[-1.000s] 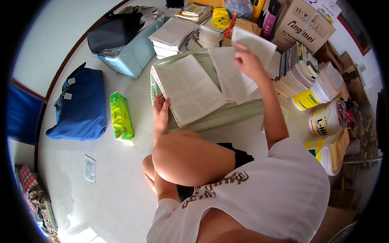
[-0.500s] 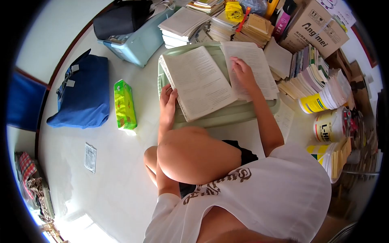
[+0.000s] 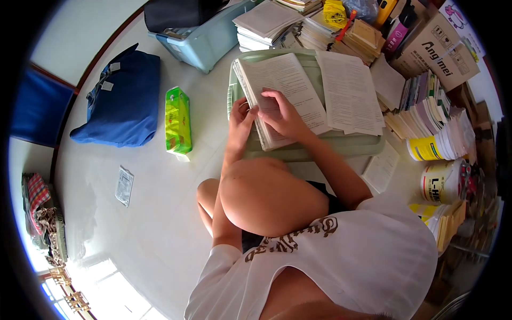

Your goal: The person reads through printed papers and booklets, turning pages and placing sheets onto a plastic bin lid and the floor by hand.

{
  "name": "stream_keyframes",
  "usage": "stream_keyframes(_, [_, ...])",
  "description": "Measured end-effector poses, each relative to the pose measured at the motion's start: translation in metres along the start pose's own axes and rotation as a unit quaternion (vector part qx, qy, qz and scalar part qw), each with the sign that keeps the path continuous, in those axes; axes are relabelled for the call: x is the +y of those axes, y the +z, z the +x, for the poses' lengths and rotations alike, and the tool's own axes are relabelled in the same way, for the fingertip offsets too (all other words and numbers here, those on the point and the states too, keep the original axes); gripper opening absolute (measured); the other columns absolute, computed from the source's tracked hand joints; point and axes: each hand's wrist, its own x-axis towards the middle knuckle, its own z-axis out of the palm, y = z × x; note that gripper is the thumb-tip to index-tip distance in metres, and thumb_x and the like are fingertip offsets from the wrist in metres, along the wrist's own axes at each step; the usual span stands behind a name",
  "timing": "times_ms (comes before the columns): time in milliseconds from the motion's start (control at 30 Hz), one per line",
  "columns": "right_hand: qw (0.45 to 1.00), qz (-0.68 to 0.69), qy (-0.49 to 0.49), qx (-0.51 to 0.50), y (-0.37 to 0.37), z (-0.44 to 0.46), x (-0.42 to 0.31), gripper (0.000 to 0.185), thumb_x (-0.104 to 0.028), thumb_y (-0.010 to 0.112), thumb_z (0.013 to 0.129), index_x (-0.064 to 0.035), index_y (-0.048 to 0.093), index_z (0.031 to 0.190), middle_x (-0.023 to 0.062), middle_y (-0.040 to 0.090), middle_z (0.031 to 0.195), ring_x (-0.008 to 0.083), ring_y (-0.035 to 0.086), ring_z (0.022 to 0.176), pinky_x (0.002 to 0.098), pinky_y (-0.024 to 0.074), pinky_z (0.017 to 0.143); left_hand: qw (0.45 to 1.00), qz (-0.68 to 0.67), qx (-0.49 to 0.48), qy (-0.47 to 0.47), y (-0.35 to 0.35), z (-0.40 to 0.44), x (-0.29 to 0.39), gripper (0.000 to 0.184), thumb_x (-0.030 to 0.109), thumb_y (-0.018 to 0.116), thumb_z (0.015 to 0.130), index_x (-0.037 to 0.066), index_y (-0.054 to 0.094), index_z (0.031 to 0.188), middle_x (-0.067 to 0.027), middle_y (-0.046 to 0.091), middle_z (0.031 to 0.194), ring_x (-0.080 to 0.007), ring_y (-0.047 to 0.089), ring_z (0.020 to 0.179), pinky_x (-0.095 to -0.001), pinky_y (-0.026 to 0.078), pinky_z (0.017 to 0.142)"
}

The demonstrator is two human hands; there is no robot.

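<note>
A thick stack of printed pages (image 3: 293,101) lies on a pale green plastic lid (image 3: 304,153) in front of my knees. My left hand (image 3: 242,122) is at its left edge, fingers closed around the side of the stack. My right hand (image 3: 285,116) is over the left part of the top page, close to my left hand. Its thumb and index finger are apart, with nothing visible between them. To the right, a thinner pile of printed sheets (image 3: 349,93) lies on the same lid, with no hand on it.
Book stacks (image 3: 266,24), a cardboard box (image 3: 434,50) and buckets (image 3: 440,181) line the back and right. On the left are a blue bag (image 3: 125,101), a green tissue pack (image 3: 177,122) and a flat packet (image 3: 124,185). A light-blue bin (image 3: 205,45) stands behind.
My right hand has moved left from the thinner pile to the left side of the thick stack. My left hand stays at the stack's left edge. The whole view has shifted slightly.
</note>
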Motion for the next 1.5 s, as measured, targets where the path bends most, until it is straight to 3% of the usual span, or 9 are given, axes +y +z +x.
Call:
stream_keyframes(200, [0.991, 0.126, 0.049, 0.002, 0.009, 0.006, 0.023, 0.041, -0.019, 0.075, 0.093, -0.002, 0.058, 0.126, 0.0195, 0.059, 0.136, 0.0321, 0.06, 0.126, 0.0407, 0.0467, 0.107, 0.999, 0.032, -0.006, 0.037, -0.002, 0.001, -0.005, 0.05, 0.007, 0.069, 0.097, -0.008, 0.046, 0.139, -0.0187, 0.065, 0.126, -0.0205, 0.064, 0.112, -0.0324, 0.053, 0.096])
stream_keyframes(333, [0.975, 0.202, 0.085, -0.022, 0.005, 0.004, 0.032, 0.022, -0.004, 0.065, 0.097, 0.0, 0.059, 0.118, 0.0156, 0.053, 0.148, 0.0195, 0.055, 0.128, 0.0339, 0.0448, 0.108, 0.998, 0.046, -0.015, 0.029, 0.0, -0.001, -0.002, 0.05, 0.011, 0.067, 0.099, -0.007, 0.046, 0.141, -0.0175, 0.064, 0.131, -0.0204, 0.062, 0.118, -0.0337, 0.05, 0.102])
stream_keyframes(567, [0.982, 0.171, 0.073, -0.038, 0.003, 0.006, 0.036, 0.006, -0.002, 0.062, 0.097, -0.0004, 0.057, 0.1, 0.0171, 0.052, 0.15, 0.0189, 0.056, 0.126, 0.0327, 0.0448, 0.105, 1.0, 0.026, -0.002, 0.018, -0.001, 0.001, -0.005, 0.05, 0.013, 0.067, 0.099, -0.007, 0.046, 0.14, -0.0178, 0.066, 0.126, -0.0198, 0.063, 0.113, -0.0324, 0.051, 0.099])
stream_keyframes(633, [0.972, 0.22, 0.081, -0.021, 0.005, 0.007, 0.036, 0.009, -0.003, 0.065, 0.094, -0.0019, 0.058, 0.099, 0.0101, 0.064, 0.125, 0.015, 0.059, 0.106, 0.0304, 0.0479, 0.092, 1.0, 0.021, 0.002, 0.021, -0.001, 0.001, -0.003, 0.048, 0.011, 0.068, 0.099, -0.008, 0.047, 0.138, -0.0184, 0.067, 0.121, -0.0191, 0.064, 0.109, -0.0313, 0.052, 0.095])
stream_keyframes(767, [0.952, 0.28, 0.122, -0.007, -0.013, 0.002, 0.009, 0.006, -0.003, 0.062, 0.096, -0.003, 0.057, 0.099, 0.0061, 0.064, 0.118, 0.0122, 0.056, 0.102, 0.0294, 0.0475, 0.09, 0.999, 0.028, 0.009, 0.014, 0.0, 0.001, -0.003, 0.045, 0.011, 0.065, 0.1, -0.007, 0.048, 0.137, -0.0175, 0.067, 0.122, -0.02, 0.063, 0.112, -0.0319, 0.051, 0.098])
stream_keyframes(967, [0.932, 0.287, 0.114, 0.189, -0.086, 0.015, -0.014, 0.003, -0.009, 0.06, 0.099, -0.0093, 0.059, 0.101, -0.002, 0.06, 0.101, 0.0092, 0.055, 0.094, 0.0267, 0.046, 0.085, 1.0, 0.014, 0.017, 0.001, -0.003, 0.003, -0.011, 0.044, 0.011, 0.063, 0.101, -0.007, 0.047, 0.138, -0.0163, 0.066, 0.125, -0.0211, 0.063, 0.114, -0.0334, 0.05, 0.1])
stream_keyframes(1267, [0.83, 0.235, 0.035, 0.505, -0.24, 0.013, 0.011, 0.015, -0.014, 0.059, 0.097, -0.0027, 0.062, 0.107, 0.0072, 0.064, 0.104, 0.0167, 0.062, 0.095, 0.0311, 0.0514, 0.086, 1.0, 0.007, 0.017, 0.012, -0.003, 0.001, -0.012, 0.046, 0.014, 0.064, 0.101, -0.006, 0.046, 0.139, -0.0167, 0.066, 0.124, -0.0203, 0.063, 0.112, -0.0328, 0.05, 0.1])
stream_keyframes(1400, [0.846, -0.053, -0.093, 0.523, -0.278, 0.003, -0.002, 0.006, -0.007, 0.058, 0.1, -0.0014, 0.058, 0.1, 0.0075, 0.067, 0.11, 0.013, 0.058, 0.093, 0.0283, 0.0485, 0.086, 1.0, -0.006, 0.023, 0.021, -0.006, 0.004, -0.021, 0.045, 0.015, 0.064, 0.101, -0.006, 0.048, 0.138, -0.0165, 0.067, 0.123, -0.0197, 0.063, 0.112, -0.0329, 0.05, 0.1])
stream_keyframes(1500, [0.876, -0.289, -0.056, 0.383, -0.276, 0.0, -0.031, 0.016, -0.004, 0.063, 0.093, -0.0023, 0.051, 0.103, 0.0175, 0.064, 0.14, 0.0293, 0.07, 0.11, 0.0369, 0.0536, 0.091, 1.0, 0.019, 0.006, 0.022, -0.005, 0.001, -0.016, 0.048, 0.017, 0.063, 0.102, -0.006, 0.047, 0.14, -0.0136, 0.065, 0.125, -0.0196, 0.06, 0.115, -0.0335, 0.046, 0.103])
